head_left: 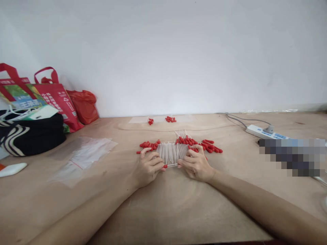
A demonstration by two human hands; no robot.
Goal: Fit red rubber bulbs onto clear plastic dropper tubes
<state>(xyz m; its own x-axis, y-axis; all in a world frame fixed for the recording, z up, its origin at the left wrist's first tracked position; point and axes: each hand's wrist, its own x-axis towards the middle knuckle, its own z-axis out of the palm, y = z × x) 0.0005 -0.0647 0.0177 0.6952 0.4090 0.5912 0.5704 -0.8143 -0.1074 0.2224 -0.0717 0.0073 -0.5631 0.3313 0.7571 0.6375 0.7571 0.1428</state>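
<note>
Between my hands a dropper (172,165), a thin clear tube with a red rubber end, lies level near the table surface. My left hand (150,167) is closed, pinching its red end. At the other side my right hand (196,165) pinches the clear end of the tube. Just beyond the fingers lies a row of clear tubes (170,153) side by side. Red bulbs (150,145) lie at the row's left, and more red bulbs (211,146) spread to the right, partly hidden by my right hand.
Clear plastic bags (87,154) lie flat on the wooden table (163,211) at left. Small groups of red bulbs (170,119) rest near the wall on pale sheets. A black pouch (33,132) and shopping bags (57,105) stand far left; a power strip (265,132) sits right, beside a blurred-out object.
</note>
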